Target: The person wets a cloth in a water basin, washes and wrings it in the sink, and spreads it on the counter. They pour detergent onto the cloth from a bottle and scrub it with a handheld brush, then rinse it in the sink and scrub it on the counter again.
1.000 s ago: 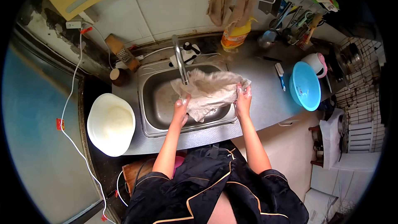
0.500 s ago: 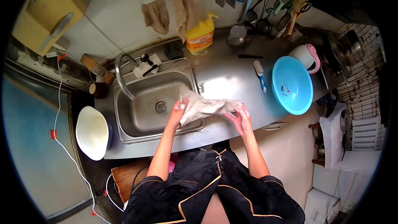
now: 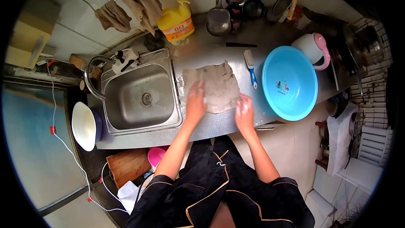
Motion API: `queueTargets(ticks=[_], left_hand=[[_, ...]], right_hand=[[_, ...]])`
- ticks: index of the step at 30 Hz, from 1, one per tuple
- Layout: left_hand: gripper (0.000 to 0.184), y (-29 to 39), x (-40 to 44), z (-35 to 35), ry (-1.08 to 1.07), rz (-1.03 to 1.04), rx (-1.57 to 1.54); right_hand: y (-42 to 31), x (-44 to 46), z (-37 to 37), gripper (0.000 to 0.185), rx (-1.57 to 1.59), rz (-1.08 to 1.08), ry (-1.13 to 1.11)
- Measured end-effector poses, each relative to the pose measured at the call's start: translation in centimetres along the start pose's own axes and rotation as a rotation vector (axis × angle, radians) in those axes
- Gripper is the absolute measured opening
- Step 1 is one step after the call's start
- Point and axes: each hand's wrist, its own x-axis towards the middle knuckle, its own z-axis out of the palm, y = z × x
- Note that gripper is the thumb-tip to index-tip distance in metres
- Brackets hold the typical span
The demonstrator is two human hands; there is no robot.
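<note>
A wet grey-beige cloth [image 3: 214, 85] lies spread on the steel counter, right of the sink. My left hand [image 3: 196, 103] is over its left part with fingers stretched out, slightly blurred; whether it presses on the fabric is hard to tell. At the lower right edge of the cloth is my right hand [image 3: 244, 113], whitish suds on its loosely bent fingers, apparently gripping nothing. Just beyond the cloth's right side a white scrub brush with a blue handle [image 3: 252, 74] rests on the counter.
The steel sink [image 3: 139, 127] with its curved faucet [image 3: 89, 78] is on the left. A blue basin [image 3: 270, 65] and a pink-and-white kettle [image 3: 310, 46] stand right. At the back are a yellow detergent bottle [image 3: 177, 23] and hanging ladles [image 3: 218, 21]. A white bowl [image 3: 83, 126] stands far left.
The cloth, bunched between both hands at the sink's right edge before, now lies flattened on the counter. My hands have come off its ends, and the camera view has shifted.
</note>
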Motion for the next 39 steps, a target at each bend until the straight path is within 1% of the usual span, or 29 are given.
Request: queueTargets(ticks=[2,4,6,8,10,12,14,15,16,17,18,19,20,21,22,23,24,26,28,30,31,32,33,34,35,36,37,38,39], left_hand=[[0.053,0.4,2.1,3.6,-0.003,0.024,0.071],[0.055,-0.7,2.9,6.1,-0.006,0.049,0.133],[0.06,-2.8,2.4,7.0,0.016,-0.007,0.274],[0.062,-3.7,2.2,6.0,-0.021,0.004,0.252],[0.063,-4.8,1.4,5.0,0.13,-0.182,0.32],[0.063,-5.6,1.1,4.4,0.116,-0.207,0.281],[0.063,-5.9,1.1,3.9,0.108,-0.205,0.249],[0.06,-5.1,1.3,3.1,0.144,-0.203,0.329],[0.06,-4.2,2.2,2.5,0.151,-0.203,0.327],[0.057,-3.2,2.5,2.1,0.151,-0.198,-0.095],[0.054,-2.6,2.2,2.3,0.142,-0.203,-0.519],[0.05,-2.8,2.6,3.1,0.004,-0.451,-1.133],[0.05,-3.6,2.3,3.9,0.013,-0.455,-1.137],[0.051,-5.2,2.5,5.0,0.029,-0.494,-1.702],[0.052,-6.2,2.6,5.3,0.034,-0.518,-2.27],[0.055,-7.2,2.5,5.8,0.043,-0.614,-2.276],[0.055,-6.7,2.2,5.2,0.042,-0.637,-2.278],[0.057,-5.5,3.1,2.4,0.121,-0.883,-2.143],[0.054,-6.7,2.0,2.7,0.12,-0.863,-2.124],[0.045,-7.1,1.3,4.0,0.41,-0.887,-1.295],[0.04,-6.4,1.1,4.4,0.404,-0.698,-0.957],[0.04,-6.3,1.4,4.9,0.409,-0.697,-0.955],[0.041,-5.1,1.9,4.5,0.294,-0.38,-0.515],[0.042,-4.2,1.9,4.7,0.165,-0.064,-0.08],[0.051,-3.7,2.2,5.6,0.104,-0.016,0.129],[0.051,-3.5,2.1,5.6,0.108,-0.012,0.133],[0.058,-3.2,1.6,5.6,0.089,-0.008,0.238],[0.067,-3.1,1.3,5.6,0.068,-0.011,0.343],[0.067,-3.0,0.9,5.6,0.059,-0.016,0.343]], right_hand=[[-0.5,3.7,3.8,0.032,0.026,-0.172,-0.095],[-1.4,6.6,7.5,0.043,-0.193,-0.275,-0.264],[1.2,7.2,9.0,0.049,-0.271,-0.324,-0.349],[2.3,7.1,9.8,0.055,-0.332,-0.362,-0.446],[2.2,7.5,8.2,0.06,-0.494,-0.252,-0.328],[2.7,7.5,7.7,0.062,-0.499,-0.22,-0.355],[2.8,7.6,7.8,0.057,-0.489,-0.247,-0.26],[2.3,8.0,7.9,0.057,-0.49,-0.258,-0.253],[1.7,8.2,8.1,0.053,-0.223,-0.178,-0.165],[1.3,7.8,8.3,0.049,0.04,-0.086,-0.087],[1.0,7.2,9.1,0.049,0.032,-0.071,-0.107],[0.6,7.0,10.3,0.048,0.624,0.207,-0.235],[0.3,7.7,11.4,0.048,1.218,0.477,-0.339],[0.5,7.8,11.8,0.051,1.525,0.693,-0.296],[0.3,8.4,11.6,0.051,1.523,0.691,-0.297],[0.4,8.6,10.8,0.053,1.68,0.784,-0.284],[0.6,8.2,9.9,0.055,1.836,0.884,-0.267],[2.4,7.8,7.6,0.055,1.827,0.88,-0.335],[4.3,7.3,5.2,0.055,1.819,0.849,-0.396],[5.7,6.9,3.6,0.049,1.284,0.921,-0.215],[5.0,8.2,3.1,0.049,1.286,0.904,-0.218],[4.4,9.0,2.4,0.045,0.713,0.657,-0.207],[3.8,9.3,1.8,0.043,0.146,0.403,-0.185],[3.5,9.7,1.8,0.043,0.143,0.415,-0.193],[3.1,11.0,2.4,0.044,-0.157,0.183,-0.043],[2.8,12.3,3.0,0.047,-0.45,-0.06,0.119],[3.2,13.0,3.2,0.047,-0.445,-0.063,0.123],[3.8,13.5,3.2,0.05,-0.45,0.021,0.125],[4.7,13.3,3.2,0.054,-0.457,0.113,0.12]])
